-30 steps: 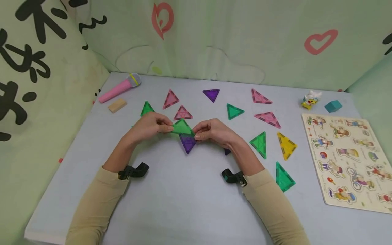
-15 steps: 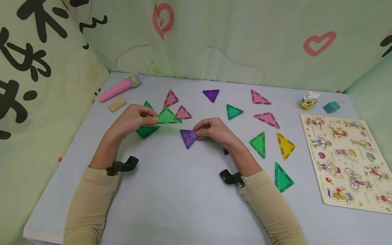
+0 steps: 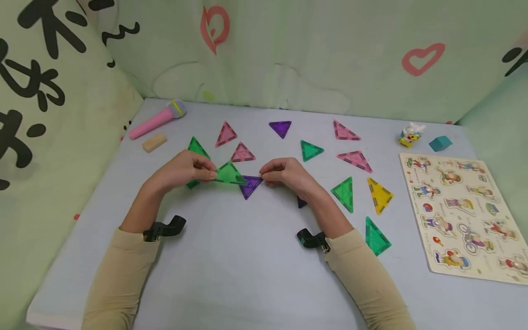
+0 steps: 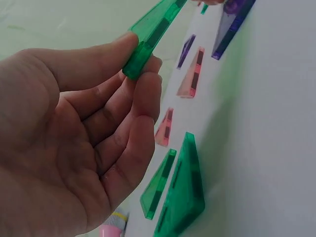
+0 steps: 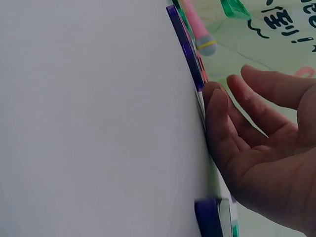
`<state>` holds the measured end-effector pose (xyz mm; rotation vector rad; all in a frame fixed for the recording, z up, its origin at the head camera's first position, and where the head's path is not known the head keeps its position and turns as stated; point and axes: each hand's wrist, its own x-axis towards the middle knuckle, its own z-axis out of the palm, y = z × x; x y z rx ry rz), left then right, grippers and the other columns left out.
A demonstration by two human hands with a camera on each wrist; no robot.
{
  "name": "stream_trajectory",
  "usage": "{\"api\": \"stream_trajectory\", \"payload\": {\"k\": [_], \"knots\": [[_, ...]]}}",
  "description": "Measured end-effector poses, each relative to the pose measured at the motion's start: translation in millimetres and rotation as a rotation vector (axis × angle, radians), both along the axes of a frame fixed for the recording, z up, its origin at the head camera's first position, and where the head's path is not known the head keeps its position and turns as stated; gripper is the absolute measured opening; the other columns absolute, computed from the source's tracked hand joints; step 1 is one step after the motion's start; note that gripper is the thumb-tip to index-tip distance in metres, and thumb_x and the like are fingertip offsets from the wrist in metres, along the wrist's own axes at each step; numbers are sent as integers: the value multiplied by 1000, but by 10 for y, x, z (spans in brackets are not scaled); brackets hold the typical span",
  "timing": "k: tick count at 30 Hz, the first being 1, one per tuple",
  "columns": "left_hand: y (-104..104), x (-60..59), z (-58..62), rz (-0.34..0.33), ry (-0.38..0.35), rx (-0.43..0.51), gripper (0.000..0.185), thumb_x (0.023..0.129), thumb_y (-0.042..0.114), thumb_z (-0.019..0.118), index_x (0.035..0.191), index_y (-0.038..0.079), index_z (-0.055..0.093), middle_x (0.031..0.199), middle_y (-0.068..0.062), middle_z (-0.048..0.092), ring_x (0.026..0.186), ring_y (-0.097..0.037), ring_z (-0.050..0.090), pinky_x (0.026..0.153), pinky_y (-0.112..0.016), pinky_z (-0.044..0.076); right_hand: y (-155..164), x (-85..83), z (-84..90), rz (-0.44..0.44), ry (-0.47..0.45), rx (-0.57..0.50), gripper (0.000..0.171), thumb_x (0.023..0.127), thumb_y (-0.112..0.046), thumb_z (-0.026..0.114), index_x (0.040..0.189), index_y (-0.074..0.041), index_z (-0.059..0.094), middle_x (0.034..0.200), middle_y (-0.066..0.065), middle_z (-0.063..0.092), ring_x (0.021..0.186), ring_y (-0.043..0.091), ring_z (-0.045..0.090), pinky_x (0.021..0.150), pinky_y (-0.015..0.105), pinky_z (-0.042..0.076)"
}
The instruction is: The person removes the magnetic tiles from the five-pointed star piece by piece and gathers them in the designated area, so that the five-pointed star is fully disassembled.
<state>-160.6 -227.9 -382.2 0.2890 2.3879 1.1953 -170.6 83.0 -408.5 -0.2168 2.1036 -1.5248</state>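
My left hand (image 3: 208,173) pinches a green triangle tile (image 3: 228,174) by its left corner between thumb and fingers (image 4: 140,94) and holds it tilted just above the table. The tile's right end meets a purple triangle tile (image 3: 250,184) that lies flat on the table. My right hand (image 3: 268,178) rests its fingertips (image 5: 217,106) on the table at the purple tile's (image 5: 186,47) right corner, fingers loosely curved and holding nothing. Two more green tiles (image 4: 180,192) lie under my left hand.
Pink (image 3: 242,153), purple (image 3: 280,128), green (image 3: 344,193) and yellow (image 3: 378,195) triangles are scattered over the far and right table. A pink microphone (image 3: 156,120) and wooden block (image 3: 154,142) lie far left. A puzzle board (image 3: 462,215) fills the right side. Cloth walls surround the table.
My left hand pulled the green tile away from the purple one to the left, then brought it back to the purple tile's left side. The purple tile now lies flat.
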Motion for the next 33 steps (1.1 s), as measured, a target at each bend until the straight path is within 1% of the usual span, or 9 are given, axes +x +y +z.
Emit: {"api": "stream_trajectory", "payload": {"k": [3, 6, 10, 13, 18, 23, 26, 29, 33], "knots": [[-26, 34, -38, -24, -7, -7, 20, 92, 23, 71, 102, 7, 75, 88, -4, 70, 84, -19, 60, 74, -31, 46, 78, 31, 4, 48, 7, 29, 26, 95, -22, 66, 113, -3, 70, 101, 11, 70, 86, 20, 66, 80, 28, 55], [-59, 93, -66, -52, -14, -33, 17, 91, 22, 72, 98, 7, 76, 84, -2, 69, 81, -17, 59, 76, -31, 46, 150, 92, 4, 84, -1, 31, 28, 97, -24, 64, 114, -3, 69, 101, 13, 70, 87, 21, 65, 81, 30, 54], [-132, 199, -75, -101, -18, -108, 18, 91, 24, 72, 98, 9, 76, 88, -2, 72, 84, -16, 60, 78, -31, 47, 234, 193, 33, 113, -2, 43, 29, 97, -26, 63, 116, -5, 69, 104, 14, 71, 89, 24, 65, 83, 31, 54], [-206, 291, -77, -124, 6, -190, 17, 91, 25, 72, 98, 11, 77, 90, -1, 72, 85, -16, 58, 76, -30, 47, 308, 269, 109, 115, 20, 61, 30, 97, -28, 64, 117, -7, 69, 107, 14, 71, 94, 27, 66, 87, 34, 54], [-309, 450, -61, -96, 35, -340, 14, 90, 26, 72, 93, 13, 77, 86, 2, 72, 82, -17, 58, 70, -29, 46, 437, 369, 252, 104, 53, 63, 32, 98, -28, 62, 120, -5, 67, 113, 18, 70, 99, 32, 67, 90, 36, 55], [-329, 550, -31, -50, 69, -467, 17, 87, 31, 75, 83, 16, 72, 75, 1, 65, 73, -18, 55, 59, -30, 41, 575, 423, 299, 80, 75, 98, 31, 99, -26, 60, 119, -4, 67, 110, 18, 70, 95, 30, 64, 87, 35, 55], [-327, 582, -34, -29, 95, -504, 19, 86, 31, 76, 79, 15, 68, 72, 0, 62, 69, -18, 53, 55, -30, 39, 655, 449, 299, 60, 68, 104, 31, 99, -27, 61, 120, -4, 66, 110, 16, 69, 95, 30, 63, 88, 38, 55], [-316, 587, -49, -28, 107, -521, 19, 86, 31, 76, 81, 15, 68, 74, 0, 63, 69, -18, 54, 55, -30, 40, 742, 476, 310, 37, 63, 104, 34, 99, -28, 60, 123, -5, 64, 114, 14, 69, 98, 29, 65, 91, 39, 55], [-270, 557, -62, -11, 166, -534, 19, 89, 34, 73, 90, 15, 72, 84, -1, 69, 73, -18, 59, 55, -30, 41, 875, 502, 328, -30, 144, 118, 37, 101, -30, 58, 129, -7, 62, 119, 15, 68, 103, 28, 66, 91, 33, 55]]}}
